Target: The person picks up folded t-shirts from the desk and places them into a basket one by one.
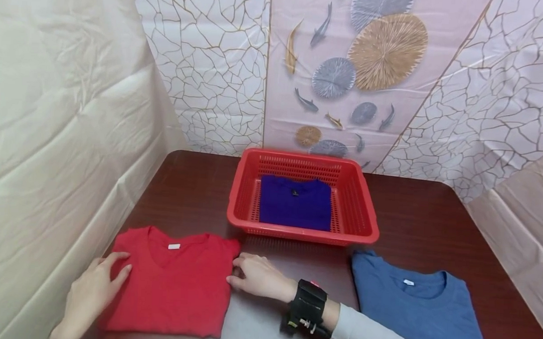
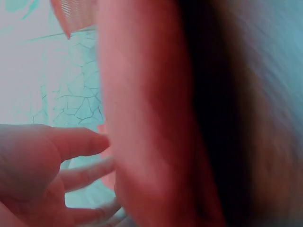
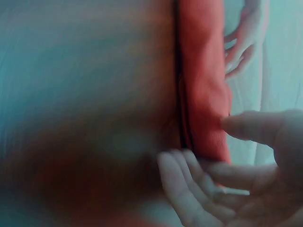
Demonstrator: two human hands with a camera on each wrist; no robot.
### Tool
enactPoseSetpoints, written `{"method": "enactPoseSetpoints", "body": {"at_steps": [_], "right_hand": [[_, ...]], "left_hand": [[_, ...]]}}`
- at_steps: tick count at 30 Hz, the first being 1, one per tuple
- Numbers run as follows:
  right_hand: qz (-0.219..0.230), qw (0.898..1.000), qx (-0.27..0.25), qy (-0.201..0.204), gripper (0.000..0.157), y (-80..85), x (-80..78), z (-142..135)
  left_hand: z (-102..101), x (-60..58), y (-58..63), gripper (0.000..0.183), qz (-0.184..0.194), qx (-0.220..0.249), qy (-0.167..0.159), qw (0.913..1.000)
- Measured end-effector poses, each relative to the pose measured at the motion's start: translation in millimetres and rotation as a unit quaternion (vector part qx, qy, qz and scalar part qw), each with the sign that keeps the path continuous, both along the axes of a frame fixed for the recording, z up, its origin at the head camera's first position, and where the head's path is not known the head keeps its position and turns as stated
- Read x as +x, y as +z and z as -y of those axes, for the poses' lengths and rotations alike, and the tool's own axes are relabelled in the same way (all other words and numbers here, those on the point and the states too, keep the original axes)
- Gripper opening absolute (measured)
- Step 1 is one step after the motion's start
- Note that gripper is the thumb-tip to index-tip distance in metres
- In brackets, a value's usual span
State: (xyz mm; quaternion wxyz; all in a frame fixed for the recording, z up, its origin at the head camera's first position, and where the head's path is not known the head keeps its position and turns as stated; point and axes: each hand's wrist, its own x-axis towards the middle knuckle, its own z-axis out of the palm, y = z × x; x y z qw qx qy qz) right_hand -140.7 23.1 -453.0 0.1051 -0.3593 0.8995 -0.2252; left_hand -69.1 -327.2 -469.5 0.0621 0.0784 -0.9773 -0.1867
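A red folded T-shirt [image 1: 177, 286] lies on the table at the near left, its V-neck toward the back and a white label inside the collar. My left hand [image 1: 92, 288] is at its left edge, thumb and forefinger apart over the cloth. In the left wrist view, the spread fingers [image 2: 85, 177] reach the side of the shirt. At the opposite edge, by the sleeve, is my right hand [image 1: 261, 276], its fingertips right at the cloth. The right wrist view shows that hand's thumb [image 3: 251, 126] near the shirt's top and the other fingers loosely bent beside its edge.
A red plastic basket [image 1: 302, 235] stands at the back middle, with a folded dark blue T-shirt [image 1: 294, 207] lying inside. On the near right is a folded blue T-shirt [image 1: 419, 304]. The dark wooden table [image 1: 413, 214] meets patterned cloth walls behind and at the sides.
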Motion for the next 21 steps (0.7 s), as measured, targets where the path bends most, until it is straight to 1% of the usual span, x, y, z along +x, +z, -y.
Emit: {"method": "enactPoseSetpoints", "body": {"at_steps": [2, 3, 4, 5, 6, 7, 8, 9, 10, 11, 12, 13, 14, 16, 17, 19, 21], "right_hand": [[0.062, 0.997, -0.042, -0.019, 0.016, -3.4, -0.6, 2.5], [0.106, 0.991, -0.071, -0.032, 0.014, -4.8, -0.4, 3.7], [0.154, 0.982, -0.103, -0.045, 0.012, -6.0, 0.1, 4.9], [0.206, 0.967, -0.137, -0.058, 0.013, -7.4, 0.4, 6.2], [0.259, 0.948, -0.171, -0.072, 0.017, -8.3, 0.9, 7.3], [0.312, 0.924, -0.204, -0.085, 0.023, -9.4, 1.5, 8.4], [0.360, 0.898, -0.232, -0.098, 0.032, -10.0, 2.2, 9.3], [0.399, 0.874, -0.255, -0.108, 0.040, -10.9, 2.6, 10.2], [0.430, 0.853, -0.272, -0.117, 0.047, -11.6, 3.1, 11.0], [0.454, 0.836, -0.282, -0.124, 0.051, -12.5, 3.3, 11.9], [0.472, 0.823, -0.289, -0.130, 0.054, -13.0, 3.7, 12.8], [0.484, 0.813, -0.293, -0.135, 0.056, -13.7, 4.2, 14.0], [0.490, 0.809, -0.293, -0.139, 0.055, -14.4, 4.5, 15.4], [0.494, 0.807, -0.291, -0.141, 0.050, -15.6, 5.3, 18.8], [0.494, 0.809, -0.288, -0.140, 0.047, -16.2, 5.6, 20.8], [0.488, 0.814, -0.286, -0.134, 0.044, -16.7, 6.2, 24.8], [0.485, 0.816, -0.287, -0.127, 0.043, -17.1, 6.4, 28.1]], "left_hand": [[3.7, -3.2, 1.4, 0.046, 0.028, 0.033, 0.007, 0.9991], [5.9, -4.4, 1.9, 0.051, 0.041, 0.052, 0.011, 0.9978], [8.1, -5.7, 2.8, 0.057, 0.059, 0.072, 0.016, 0.9955], [10.1, -6.5, 3.3, 0.062, 0.074, 0.093, 0.022, 0.9927], [11.7, -7.7, 3.4, 0.066, 0.088, 0.126, 0.027, 0.9877], [13.3, -8.6, 3.0, 0.070, 0.103, 0.165, 0.030, 0.9804], [14.1, -9.4, 2.6, 0.073, 0.118, 0.205, 0.031, 0.9712], [14.3, -10.0, 1.9, 0.074, 0.133, 0.244, 0.031, 0.9602], [13.9, -10.6, 0.9, 0.073, 0.151, 0.289, 0.032, 0.9447], [13.2, -11.0, -0.4, 0.072, 0.168, 0.334, 0.034, 0.9267], [12.6, -11.1, -1.8, 0.069, 0.186, 0.377, 0.034, 0.9066], [12.4, -10.7, -3.4, 0.064, 0.202, 0.414, 0.028, 0.8871], [12.0, -10.1, -4.9, 0.059, 0.215, 0.443, 0.021, 0.8703], [13.4, -8.6, -8.5, 0.047, 0.236, 0.498, 0.007, 0.8346], [14.9, -7.8, -10.1, 0.041, 0.244, 0.519, -0.002, 0.8190], [19.5, -6.9, -13.7, 0.029, 0.255, 0.560, -0.030, 0.7875], [24.2, -6.8, -17.0, 0.021, 0.266, 0.590, -0.048, 0.7610]]}}
